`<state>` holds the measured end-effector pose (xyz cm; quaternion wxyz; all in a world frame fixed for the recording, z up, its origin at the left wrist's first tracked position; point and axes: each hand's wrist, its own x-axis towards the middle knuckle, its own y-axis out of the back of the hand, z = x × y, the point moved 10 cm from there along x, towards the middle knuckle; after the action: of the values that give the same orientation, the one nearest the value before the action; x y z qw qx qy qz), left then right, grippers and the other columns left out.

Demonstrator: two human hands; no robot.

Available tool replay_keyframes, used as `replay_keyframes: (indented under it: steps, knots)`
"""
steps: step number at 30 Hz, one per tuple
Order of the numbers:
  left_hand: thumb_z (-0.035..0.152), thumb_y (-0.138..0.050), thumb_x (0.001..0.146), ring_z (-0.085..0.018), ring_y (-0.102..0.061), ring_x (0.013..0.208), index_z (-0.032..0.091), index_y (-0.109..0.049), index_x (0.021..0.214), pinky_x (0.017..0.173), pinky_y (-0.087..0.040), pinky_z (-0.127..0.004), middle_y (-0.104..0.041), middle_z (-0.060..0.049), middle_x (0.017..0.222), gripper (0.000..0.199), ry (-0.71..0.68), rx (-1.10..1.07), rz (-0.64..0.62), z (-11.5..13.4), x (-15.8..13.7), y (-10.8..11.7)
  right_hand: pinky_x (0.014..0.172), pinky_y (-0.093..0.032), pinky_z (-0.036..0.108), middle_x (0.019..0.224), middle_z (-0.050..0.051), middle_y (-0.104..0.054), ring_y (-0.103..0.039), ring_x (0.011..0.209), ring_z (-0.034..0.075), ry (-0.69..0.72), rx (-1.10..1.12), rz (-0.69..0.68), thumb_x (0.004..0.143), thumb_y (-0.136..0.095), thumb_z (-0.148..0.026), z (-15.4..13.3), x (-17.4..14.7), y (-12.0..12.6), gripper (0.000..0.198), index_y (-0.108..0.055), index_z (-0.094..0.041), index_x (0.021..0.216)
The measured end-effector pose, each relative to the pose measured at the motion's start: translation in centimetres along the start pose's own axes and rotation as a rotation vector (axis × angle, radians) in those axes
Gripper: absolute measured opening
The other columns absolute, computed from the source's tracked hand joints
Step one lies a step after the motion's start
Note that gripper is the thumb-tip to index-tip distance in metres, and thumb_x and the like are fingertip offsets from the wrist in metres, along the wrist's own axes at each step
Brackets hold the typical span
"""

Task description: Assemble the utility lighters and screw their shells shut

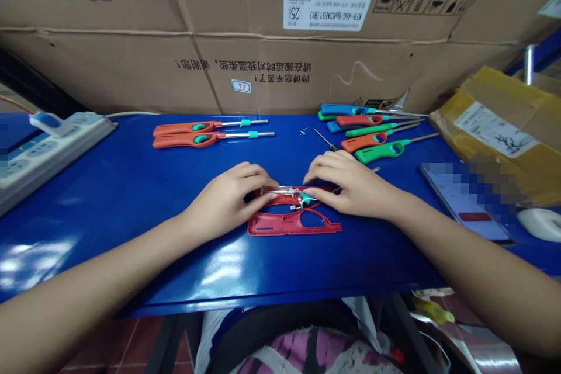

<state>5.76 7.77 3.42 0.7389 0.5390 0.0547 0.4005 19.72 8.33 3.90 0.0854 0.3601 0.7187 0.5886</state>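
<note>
A red lighter half-shell [284,200] lies on the blue table with a clear fuel tank [280,190] and a green trigger [308,198] with thin white wires in it. My left hand [230,194] is closed on this shell's left end, its fingers and thumb at the tank. My right hand [350,184] is closed about the other end, thumb tip by the trigger; its other fingertips are partly hidden behind the work. Nearer me rests a second red half-shell [272,227], hollow side up, touched by neither hand.
Two orange lighters [186,139] lie at the back left, several coloured lighters [381,152] at the back right. A screwdriver [324,138] is behind my right hand. A phone [464,204], a taped package [495,128], a power strip [48,146] and a large carton [245,52] surround the work.
</note>
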Motion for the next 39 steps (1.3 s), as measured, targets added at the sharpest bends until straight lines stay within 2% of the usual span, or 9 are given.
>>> replay_keyframes:
  steps: [4, 10, 18, 22, 28, 31, 35, 39]
  knots:
    - [0.028, -0.059, 0.101, -0.019, -0.064, 0.095, 0.014, -0.070, 0.111, 0.084, -0.053, -0.033, -0.072, -0.008, 0.103, 0.021, -0.045, 0.006, 0.031, 0.9, 0.1, 0.5, 0.084, -0.038, 0.037, 0.094, 0.005, -0.070, -0.058, 0.089, 0.020, 0.058, 0.020, 0.041, 0.100, -0.059, -0.031, -0.8, 0.1, 0.0, 0.019, -0.070, -0.019, 0.092]
    - [0.026, -0.060, 0.100, -0.019, -0.063, 0.093, 0.016, -0.071, 0.111, 0.084, -0.051, -0.032, -0.072, -0.006, 0.101, 0.018, -0.085, -0.056, -0.085, 1.5, 0.3, 0.2, 0.086, -0.036, 0.040, 0.089, 0.003, -0.072, -0.056, 0.086, 0.019, 0.168, -0.010, 0.036, 0.100, -0.056, -0.023, -1.9, -0.1, 0.4, 0.021, -0.073, -0.020, 0.087]
    - [0.023, -0.064, 0.095, -0.018, -0.064, 0.087, 0.018, -0.074, 0.102, 0.081, -0.051, -0.032, -0.073, -0.005, 0.094, 0.013, -0.072, -0.123, -0.144, 1.4, 0.1, 0.7, 0.087, -0.038, 0.040, 0.088, 0.003, -0.074, -0.057, 0.084, 0.018, 0.273, 0.001, 0.058, 0.099, -0.056, -0.018, -3.2, -0.4, 1.1, 0.022, -0.071, -0.018, 0.083]
    - [0.025, -0.065, 0.094, -0.019, -0.066, 0.088, 0.018, -0.075, 0.100, 0.081, -0.052, -0.034, -0.074, -0.005, 0.094, 0.013, -0.045, -0.115, -0.173, 0.3, 0.0, 0.4, 0.086, -0.039, 0.039, 0.089, 0.005, -0.072, -0.058, 0.085, 0.019, 0.205, -0.006, 0.062, 0.099, -0.055, -0.021, -1.8, -0.4, 1.5, 0.020, -0.071, -0.018, 0.087]
    - [0.026, -0.068, 0.092, -0.019, -0.066, 0.092, 0.018, -0.074, 0.106, 0.085, -0.053, -0.034, -0.073, -0.006, 0.099, 0.017, -0.044, -0.134, -0.181, -0.2, 0.1, -0.2, 0.088, -0.038, 0.040, 0.100, 0.006, -0.069, -0.059, 0.092, 0.021, 0.125, -0.003, -0.090, 0.095, -0.059, -0.025, -1.1, -0.5, 0.1, 0.013, -0.070, -0.019, 0.098]
    - [0.034, -0.071, 0.091, -0.021, -0.064, 0.096, 0.020, -0.075, 0.108, 0.087, -0.053, -0.036, -0.071, -0.007, 0.104, 0.023, -0.056, -0.079, -0.145, -0.1, 0.1, -0.1, 0.091, -0.039, 0.040, 0.109, 0.007, -0.066, -0.059, 0.098, 0.022, 0.057, 0.008, -0.155, 0.095, -0.062, -0.030, -0.4, -0.5, -0.7, 0.016, -0.068, -0.020, 0.105]
    - [0.039, -0.069, 0.093, -0.024, -0.062, 0.108, 0.024, -0.074, 0.117, 0.095, -0.053, -0.041, -0.068, -0.009, 0.120, 0.029, -0.096, 0.006, -0.116, 0.4, 0.2, -0.1, 0.091, -0.040, 0.038, 0.112, 0.008, -0.064, -0.058, 0.101, 0.022, 0.029, 0.028, -0.146, 0.098, -0.061, -0.032, 0.0, -0.4, -0.9, 0.014, -0.064, -0.020, 0.103]
    - [0.039, -0.063, 0.098, -0.026, -0.058, 0.128, 0.026, -0.067, 0.131, 0.109, -0.048, -0.046, -0.064, -0.009, 0.138, 0.036, -0.144, 0.015, -0.163, 0.8, 0.1, -0.7, 0.088, -0.040, 0.036, 0.103, 0.007, -0.065, -0.058, 0.095, 0.021, 0.046, 0.032, -0.112, 0.096, -0.063, -0.029, -0.3, -0.3, -0.4, 0.011, -0.059, -0.019, 0.098]
